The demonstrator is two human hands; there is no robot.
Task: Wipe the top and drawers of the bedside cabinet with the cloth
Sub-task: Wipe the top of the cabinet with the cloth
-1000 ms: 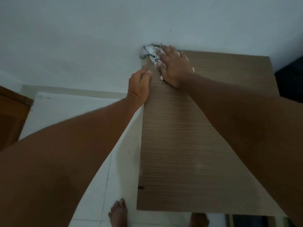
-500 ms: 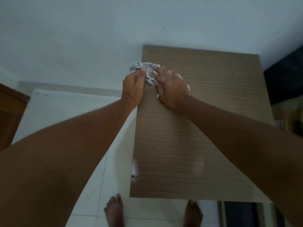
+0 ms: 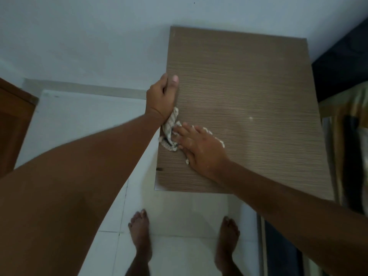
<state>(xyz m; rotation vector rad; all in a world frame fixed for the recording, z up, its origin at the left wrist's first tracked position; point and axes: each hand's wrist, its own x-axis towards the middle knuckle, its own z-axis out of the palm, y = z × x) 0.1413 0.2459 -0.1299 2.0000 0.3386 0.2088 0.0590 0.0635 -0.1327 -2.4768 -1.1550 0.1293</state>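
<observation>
Right hand [image 3: 199,144], fingers flat, presses the cloth [image 3: 169,129] against the left edge of the cabinet [image 3: 249,86] top; left hand [image 3: 161,98] grips that edge just behind, thumb on top. Risk: the bunched cloth may slide off the edge, or catch the left wrist

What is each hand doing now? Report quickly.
Left hand: grips the cabinet top at its left edge.
Right hand: open, fingers flat, pressing the cloth down.
</observation>
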